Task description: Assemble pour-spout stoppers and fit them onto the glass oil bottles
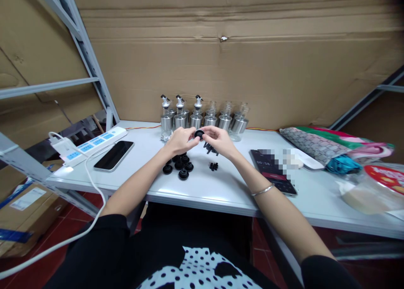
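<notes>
Between both hands, above the white table, is a round black stopper-like part with a lighter rim. My left hand grips it from the left with thumb and fingers. On its other side, my right hand pinches it. Several similar black parts lie on the table below my left hand. Small black pieces sit under my right hand, with more dark pieces partly hidden by its fingers. Behind the hands stand glass-and-metal bottles in rows; three at the left carry pourer tops.
At the left lie a phone and a power strip with a white cable hanging over the table edge. To the right are another phone, a patterned bag and a plastic tub. Cardboard stands behind.
</notes>
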`<state>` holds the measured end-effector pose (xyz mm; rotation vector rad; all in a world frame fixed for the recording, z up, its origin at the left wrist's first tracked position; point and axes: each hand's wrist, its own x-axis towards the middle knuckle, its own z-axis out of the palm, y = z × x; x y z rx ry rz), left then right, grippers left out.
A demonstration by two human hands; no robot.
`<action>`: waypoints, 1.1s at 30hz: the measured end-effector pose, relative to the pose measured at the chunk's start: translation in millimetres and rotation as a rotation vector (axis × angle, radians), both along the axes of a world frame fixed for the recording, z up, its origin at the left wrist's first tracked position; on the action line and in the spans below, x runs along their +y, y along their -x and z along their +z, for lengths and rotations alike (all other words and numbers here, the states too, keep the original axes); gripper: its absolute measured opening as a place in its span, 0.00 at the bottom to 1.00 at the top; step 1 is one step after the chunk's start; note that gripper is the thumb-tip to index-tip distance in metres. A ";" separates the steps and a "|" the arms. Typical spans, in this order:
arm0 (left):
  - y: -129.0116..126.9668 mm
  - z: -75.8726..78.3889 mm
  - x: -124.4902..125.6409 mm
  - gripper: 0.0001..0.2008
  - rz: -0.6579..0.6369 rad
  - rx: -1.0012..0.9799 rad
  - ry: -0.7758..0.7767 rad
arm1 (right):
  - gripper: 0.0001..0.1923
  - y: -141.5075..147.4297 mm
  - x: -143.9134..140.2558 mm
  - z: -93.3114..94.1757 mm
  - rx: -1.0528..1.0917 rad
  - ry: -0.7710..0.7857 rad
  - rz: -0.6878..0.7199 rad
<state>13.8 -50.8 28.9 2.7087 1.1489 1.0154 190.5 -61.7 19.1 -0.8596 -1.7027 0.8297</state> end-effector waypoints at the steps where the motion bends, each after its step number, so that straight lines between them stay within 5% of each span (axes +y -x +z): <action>1: -0.4 -0.4 0.0 0.11 0.007 -0.007 0.002 | 0.13 0.2 -0.2 0.1 0.000 0.003 0.004; 33: 1.1 -1.1 1.7 0.10 -0.100 -0.019 -0.034 | 0.12 2.7 -8.4 4.9 -0.075 -0.104 -0.038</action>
